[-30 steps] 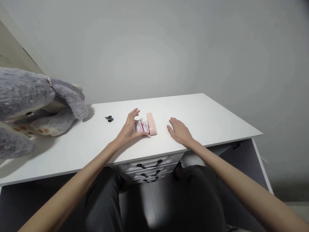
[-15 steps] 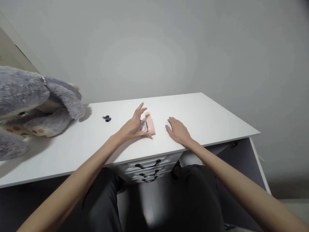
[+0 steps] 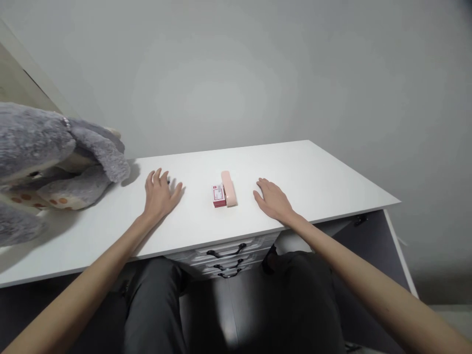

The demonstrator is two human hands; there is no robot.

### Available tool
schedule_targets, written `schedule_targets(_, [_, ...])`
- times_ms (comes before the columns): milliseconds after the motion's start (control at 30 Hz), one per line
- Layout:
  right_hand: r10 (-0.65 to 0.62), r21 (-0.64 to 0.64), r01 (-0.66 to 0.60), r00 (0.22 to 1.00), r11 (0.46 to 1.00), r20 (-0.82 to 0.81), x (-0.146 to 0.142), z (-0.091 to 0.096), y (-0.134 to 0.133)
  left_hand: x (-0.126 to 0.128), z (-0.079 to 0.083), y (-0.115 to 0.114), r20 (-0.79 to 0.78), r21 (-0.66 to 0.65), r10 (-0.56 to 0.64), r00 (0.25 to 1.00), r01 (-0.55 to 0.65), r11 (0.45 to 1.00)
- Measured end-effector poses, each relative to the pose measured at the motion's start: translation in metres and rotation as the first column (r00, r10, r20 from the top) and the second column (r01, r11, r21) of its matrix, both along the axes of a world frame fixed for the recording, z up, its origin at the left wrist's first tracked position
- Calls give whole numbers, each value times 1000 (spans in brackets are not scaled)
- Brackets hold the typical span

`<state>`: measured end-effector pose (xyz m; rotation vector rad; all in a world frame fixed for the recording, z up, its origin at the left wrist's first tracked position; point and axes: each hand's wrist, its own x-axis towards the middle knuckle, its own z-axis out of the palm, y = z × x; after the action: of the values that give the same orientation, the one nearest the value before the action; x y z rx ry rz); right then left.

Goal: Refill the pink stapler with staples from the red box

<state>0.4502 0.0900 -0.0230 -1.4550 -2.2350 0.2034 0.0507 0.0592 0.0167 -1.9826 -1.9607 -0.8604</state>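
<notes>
My left hand (image 3: 159, 195) is over the left part of the white desktop (image 3: 206, 228), fingers curved and apart, nothing in its grasp. A small black object (image 3: 168, 182) peeks out between its fingers and thumb, mostly hidden; I cannot tell whether they touch. At the middle of the desk lies a pink object that looks like a stapler (image 3: 228, 189). Against its left side sits a small white and red box (image 3: 218, 195) with a printed label. To the right of these, my right hand (image 3: 275, 200) rests flat on the desk, holding nothing.
A big grey plush toy (image 3: 88, 157) occupies the desk's left end. Behind the desk rises a plain grey wall (image 3: 228, 73). Drawers with black handles (image 3: 226, 251) are under the front edge, and my knees are below it.
My left hand has let go of the small box beside the pink object and moved left, over the small black object. The box and the pink object stay put. My right hand has not moved.
</notes>
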Motion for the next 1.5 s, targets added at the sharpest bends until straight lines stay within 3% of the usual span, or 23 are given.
schedule_targets(133, [4, 15, -4, 1000, 1000, -11, 1, -3, 1, -24, -5, -5, -72, -42, 137, 988, -141, 989])
schedule_targets(300, [7, 26, -7, 1000, 1000, -12, 1, -5, 2, -19, -3, -9, -143, -102, 114, 983, -129, 986])
schedule_targets(533, [2, 33, -2, 1000, 999, -4, 1, -7, 1, 12, -2, -3, -121, -177, -145, 982, 122, 977])
schedule_targets(867, [-3, 24, 3, 1000, 1000, 3, 0, -4, 1, 65, 0, 17, -22, -232, -433, 901, 416, 879])
schedule_targets(1067, [-12, 19, 12, 1000, 1000, 2, -1, -1, 0, 69, 1, 22, 31, -248, -488, 872, 480, 842])
schedule_targets(1500, [-12, 20, 12, 1000, 1000, 0, -1, -2, 1, 72, -4, 21, 43, -232, -504, 862, 500, 835])
